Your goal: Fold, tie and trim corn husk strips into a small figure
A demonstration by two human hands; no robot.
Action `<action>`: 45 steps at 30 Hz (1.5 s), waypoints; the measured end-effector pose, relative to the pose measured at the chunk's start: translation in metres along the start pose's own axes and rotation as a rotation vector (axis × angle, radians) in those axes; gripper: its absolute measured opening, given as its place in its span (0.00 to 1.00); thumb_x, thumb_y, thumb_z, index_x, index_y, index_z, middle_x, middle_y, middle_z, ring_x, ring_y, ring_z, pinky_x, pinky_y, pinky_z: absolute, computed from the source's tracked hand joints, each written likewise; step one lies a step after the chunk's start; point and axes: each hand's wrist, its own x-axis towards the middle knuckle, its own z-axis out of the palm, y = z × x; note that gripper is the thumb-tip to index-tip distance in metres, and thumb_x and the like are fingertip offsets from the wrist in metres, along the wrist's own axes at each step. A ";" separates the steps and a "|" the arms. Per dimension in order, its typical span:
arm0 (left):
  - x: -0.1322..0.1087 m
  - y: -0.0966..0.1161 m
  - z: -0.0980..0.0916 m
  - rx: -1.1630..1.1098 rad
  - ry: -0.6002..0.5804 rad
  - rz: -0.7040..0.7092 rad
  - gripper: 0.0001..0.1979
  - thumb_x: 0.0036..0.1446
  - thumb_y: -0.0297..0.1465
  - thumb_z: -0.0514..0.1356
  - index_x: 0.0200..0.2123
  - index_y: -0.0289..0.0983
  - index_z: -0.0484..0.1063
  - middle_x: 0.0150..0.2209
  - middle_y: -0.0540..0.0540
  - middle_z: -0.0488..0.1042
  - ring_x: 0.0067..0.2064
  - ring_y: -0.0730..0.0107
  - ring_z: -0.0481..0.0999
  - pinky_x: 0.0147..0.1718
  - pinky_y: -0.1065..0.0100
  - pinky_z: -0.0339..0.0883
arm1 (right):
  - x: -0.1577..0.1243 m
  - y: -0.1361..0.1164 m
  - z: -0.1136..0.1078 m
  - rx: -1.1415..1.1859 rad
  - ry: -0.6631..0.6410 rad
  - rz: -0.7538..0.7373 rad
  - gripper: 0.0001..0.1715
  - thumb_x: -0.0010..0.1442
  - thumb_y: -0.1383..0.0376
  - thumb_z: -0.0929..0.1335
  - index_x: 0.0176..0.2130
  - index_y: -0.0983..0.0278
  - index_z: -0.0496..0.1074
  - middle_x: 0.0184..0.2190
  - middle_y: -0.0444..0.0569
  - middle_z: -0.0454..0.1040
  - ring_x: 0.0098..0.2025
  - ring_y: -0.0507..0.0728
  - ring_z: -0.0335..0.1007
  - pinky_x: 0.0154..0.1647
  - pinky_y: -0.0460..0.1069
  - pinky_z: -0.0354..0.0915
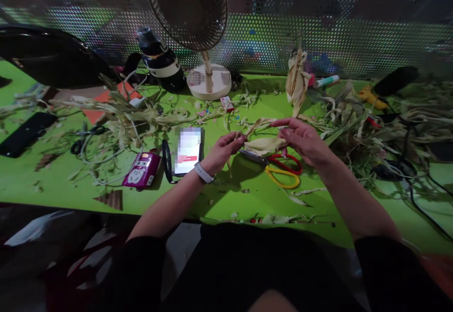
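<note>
Head view: the left hand (226,147) is nearly closed, thumb and fingers pinched on the left end of a dry husk (264,146); the fingertips overlap there, so the exact grip is hard to make out. The right hand (306,141) is partly open, its index finger reaching along the upper strip and its thumb at the husk's right end; whether it grips or merely touches cannot be told. The husk is suspended between both hands, above the green table (219,203). Below it lie scissors (264,160) with one red and one yellow handle, their blade tips partly concealed by the husk and left hand. To the left, a lit phone (187,157) has the upper part of its screen blurred into blocks, and a dark round-edged item beside it is not identifiable. Further left is a purple socket box (142,170) with a white cable that disappears among scraps. The fan (187,7) is cut off by the upper edge, and a black bag (53,59) by the left edge. A bundled husk figure (296,80) stands behind the right hand. At far right, dark items and cords among shreds are too dim to separate. Both upper arms are cut off.
</note>
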 end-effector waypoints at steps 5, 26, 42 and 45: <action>-0.002 -0.007 0.004 -0.010 -0.031 -0.036 0.17 0.45 0.43 0.70 0.28 0.35 0.75 0.21 0.53 0.65 0.22 0.82 0.58 0.21 0.75 0.50 | -0.010 -0.006 0.015 -0.022 -0.091 -0.141 0.22 0.45 0.56 0.78 0.40 0.59 0.76 0.34 0.46 0.77 0.34 0.54 0.75 0.35 0.51 0.73; -0.010 -0.015 0.019 -0.080 -0.158 -0.034 0.20 0.40 0.40 0.72 0.31 0.34 0.72 0.28 0.52 0.73 0.29 0.78 0.72 0.34 0.72 0.66 | -0.019 0.005 0.041 -0.175 -0.124 -0.252 0.12 0.58 0.54 0.70 0.34 0.59 0.78 0.28 0.45 0.73 0.28 0.52 0.70 0.32 0.50 0.69; -0.010 -0.020 0.020 0.231 -0.004 0.200 0.17 0.47 0.34 0.68 0.33 0.36 0.63 0.28 0.54 0.65 0.28 0.79 0.64 0.29 0.74 0.59 | -0.011 0.022 0.043 -0.443 -0.055 -0.021 0.22 0.62 0.64 0.63 0.55 0.65 0.58 0.23 0.38 0.63 0.26 0.51 0.60 0.29 0.47 0.58; -0.015 -0.018 0.022 0.373 -0.012 0.260 0.15 0.50 0.33 0.66 0.34 0.37 0.62 0.27 0.54 0.65 0.28 0.79 0.64 0.28 0.73 0.59 | -0.012 0.024 0.044 -0.483 -0.041 -0.026 0.22 0.61 0.65 0.62 0.55 0.65 0.58 0.24 0.39 0.63 0.27 0.51 0.60 0.31 0.48 0.59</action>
